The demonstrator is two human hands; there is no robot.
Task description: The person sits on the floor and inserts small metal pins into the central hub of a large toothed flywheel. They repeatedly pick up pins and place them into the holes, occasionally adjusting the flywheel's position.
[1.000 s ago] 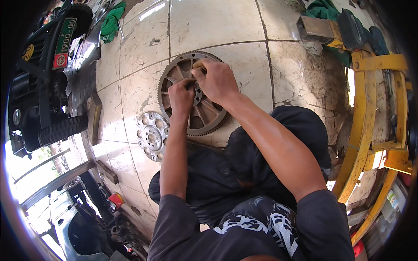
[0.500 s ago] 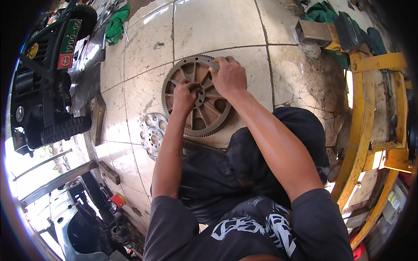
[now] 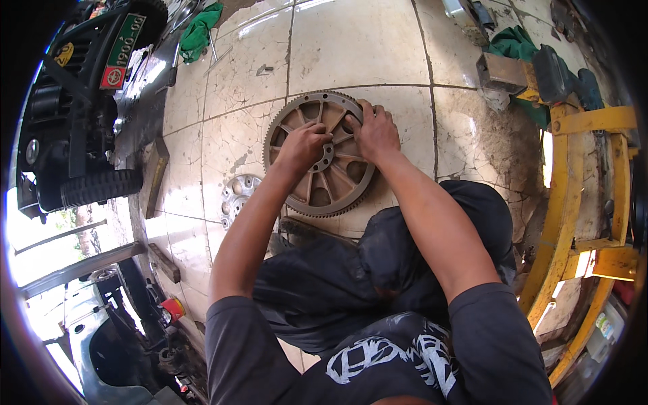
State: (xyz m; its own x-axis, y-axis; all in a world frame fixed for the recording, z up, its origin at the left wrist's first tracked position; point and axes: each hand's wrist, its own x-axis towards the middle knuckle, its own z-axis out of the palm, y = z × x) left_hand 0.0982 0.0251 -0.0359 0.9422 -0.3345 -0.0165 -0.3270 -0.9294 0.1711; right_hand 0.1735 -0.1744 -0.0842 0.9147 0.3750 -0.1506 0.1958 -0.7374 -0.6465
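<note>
A large brown flywheel [image 3: 325, 207] with a toothed outer rim and several spokes lies on the tiled floor in front of me. My left hand [image 3: 305, 146] is closed, fingers pinched at the upper edge of the hub [image 3: 322, 160]; what they hold, if anything, is hidden. On the flywheel's upper right, my right hand [image 3: 379, 133] grips the rim, its fingers over the outer edge and its thumb on the face. A smaller silvery round plate [image 3: 236, 196] with holes lies to the left, partly covered by my left forearm.
My bent legs [image 3: 405, 250] are close to the flywheel's near side. A yellow metal frame [image 3: 557, 202] stands at the right. On the left are a black toy-like vehicle [image 3: 81, 108] and a wooden block [image 3: 156, 177]. Green cloths [image 3: 200, 32] lie farther off.
The whole view has shifted slightly. My left hand has turned and moved a little across the hub, with its forearm slanting more. My right hand stays on the rim.
</note>
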